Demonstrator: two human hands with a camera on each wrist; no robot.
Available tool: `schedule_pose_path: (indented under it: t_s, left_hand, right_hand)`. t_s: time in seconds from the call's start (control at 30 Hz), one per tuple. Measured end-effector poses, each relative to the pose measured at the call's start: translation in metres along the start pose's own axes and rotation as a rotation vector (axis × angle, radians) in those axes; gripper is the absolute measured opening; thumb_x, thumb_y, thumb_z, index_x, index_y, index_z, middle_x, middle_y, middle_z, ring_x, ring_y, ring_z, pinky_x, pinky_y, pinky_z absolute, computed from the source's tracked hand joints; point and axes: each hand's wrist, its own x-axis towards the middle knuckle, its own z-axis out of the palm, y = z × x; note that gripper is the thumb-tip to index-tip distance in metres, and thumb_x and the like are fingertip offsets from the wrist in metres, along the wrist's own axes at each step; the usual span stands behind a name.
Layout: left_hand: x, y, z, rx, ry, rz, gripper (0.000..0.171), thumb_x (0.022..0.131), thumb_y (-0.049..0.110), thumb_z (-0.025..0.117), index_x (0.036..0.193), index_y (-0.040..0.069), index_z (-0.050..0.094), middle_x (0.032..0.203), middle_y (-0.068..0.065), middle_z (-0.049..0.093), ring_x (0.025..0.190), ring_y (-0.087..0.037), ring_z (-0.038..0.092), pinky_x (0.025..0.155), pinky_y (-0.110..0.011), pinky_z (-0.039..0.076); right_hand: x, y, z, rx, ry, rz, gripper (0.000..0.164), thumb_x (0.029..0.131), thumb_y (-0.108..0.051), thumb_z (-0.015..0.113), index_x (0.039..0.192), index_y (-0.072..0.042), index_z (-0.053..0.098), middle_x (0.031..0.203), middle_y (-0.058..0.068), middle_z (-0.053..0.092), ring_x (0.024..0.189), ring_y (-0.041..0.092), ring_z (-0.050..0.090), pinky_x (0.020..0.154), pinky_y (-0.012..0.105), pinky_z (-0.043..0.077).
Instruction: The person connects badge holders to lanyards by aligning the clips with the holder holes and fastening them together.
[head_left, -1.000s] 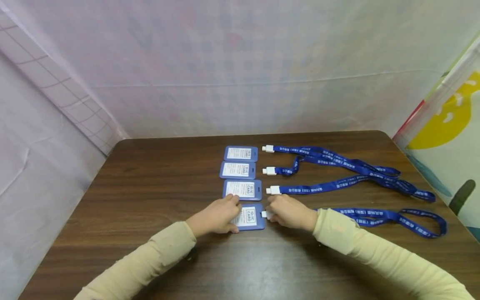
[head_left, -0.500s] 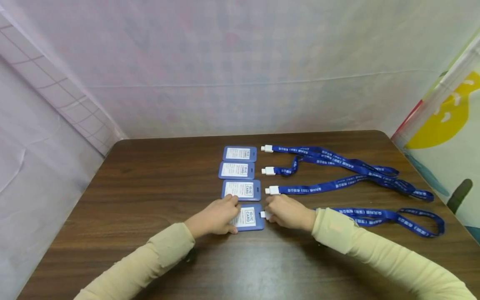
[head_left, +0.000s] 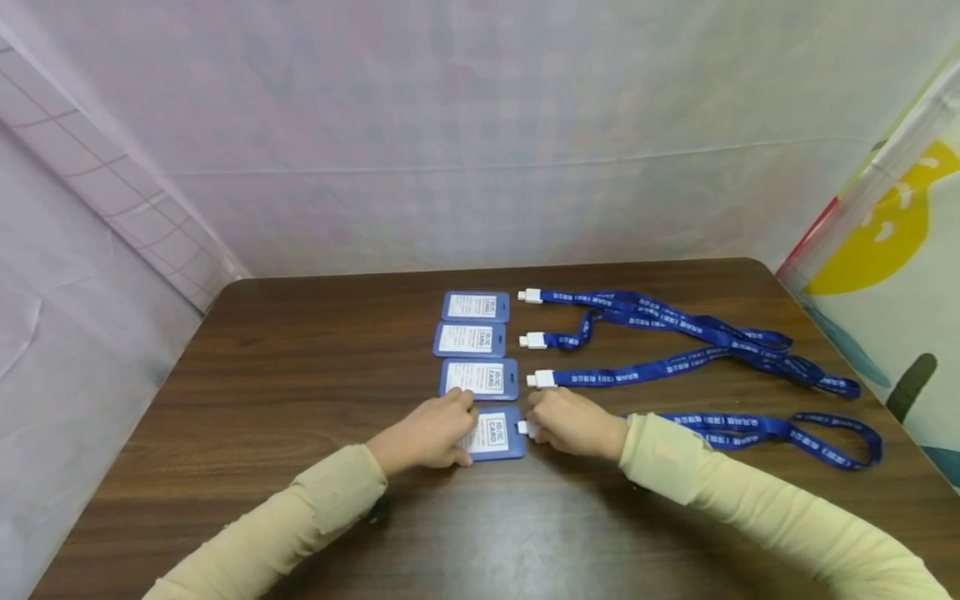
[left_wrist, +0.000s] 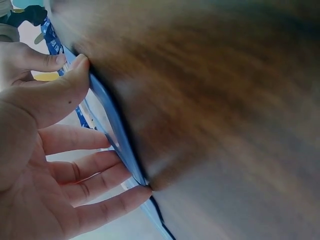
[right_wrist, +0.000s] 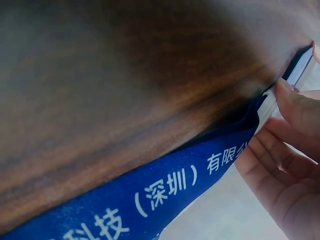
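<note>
Near the front of the row lies a blue ID card holder (head_left: 498, 433) with a white printed card, flat on the table. My left hand (head_left: 438, 429) holds it by its left part; in the left wrist view the thumb is at one edge of the holder (left_wrist: 116, 125) and the fingertips at the other. My right hand (head_left: 572, 422) pinches the white clip (right_wrist: 267, 111) of the nearest blue lanyard (head_left: 738, 427) between thumb and fingers. The clip's tip is at the holder's slotted end; whether it sits in the slot cannot be told. The hand hides most of the clip.
Behind the front holder, three more blue card holders (head_left: 480, 380) lie in a column on the brown table (head_left: 285, 367). To their right, three blue lanyards (head_left: 645, 373) stretch rightward, overlapping, with white clips (head_left: 540, 379) facing the holders. Fabric hangs (head_left: 480, 150) behind the table.
The head view has shifted slightly, so everything sits a little further left. Both hands keep the same hold and place on the holder and clip.
</note>
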Motion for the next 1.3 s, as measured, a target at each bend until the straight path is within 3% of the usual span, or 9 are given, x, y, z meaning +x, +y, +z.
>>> schedule_pose_path:
  t_s: [0.53, 1.1, 1.3]
  left_hand:
    - [0.002, -0.001, 0.002, 0.006, 0.015, 0.006, 0.05, 0.067, 0.039, 0.079, 0.094, 0.001, 0.062, 0.084, -0.005, 0.048, 0.079, -0.018, 0.045, 0.065, -0.029, 0.047]
    - [0.002, -0.007, 0.0, -0.13, 0.001, -0.049, 0.06, 0.06, 0.04, 0.083, 0.1, 0.0, 0.062, 0.085, -0.004, 0.05, 0.079, -0.016, 0.048, 0.073, -0.03, 0.047]
    - [-0.005, -0.015, -0.002, -0.179, 0.025, -0.056, 0.069, 0.066, 0.045, 0.079, 0.115, 0.0, 0.06, 0.094, -0.007, 0.053, 0.086, -0.019, 0.05, 0.078, -0.033, 0.047]
  right_hand:
    - [0.006, -0.005, -0.002, 0.024, 0.023, -0.026, 0.014, 0.065, 0.004, 0.071, 0.066, -0.006, 0.061, 0.068, 0.0, 0.054, 0.058, 0.014, 0.053, 0.054, 0.021, 0.047]
    - [0.001, -0.004, -0.004, 0.01, -0.02, 0.012, 0.016, 0.068, -0.01, 0.078, 0.076, -0.006, 0.064, 0.072, 0.001, 0.057, 0.065, 0.014, 0.054, 0.059, 0.025, 0.047]
    - [-0.003, -0.002, -0.007, 0.038, -0.035, 0.05, 0.034, 0.07, -0.016, 0.078, 0.097, 0.0, 0.066, 0.083, 0.006, 0.061, 0.071, 0.015, 0.057, 0.063, 0.028, 0.049]
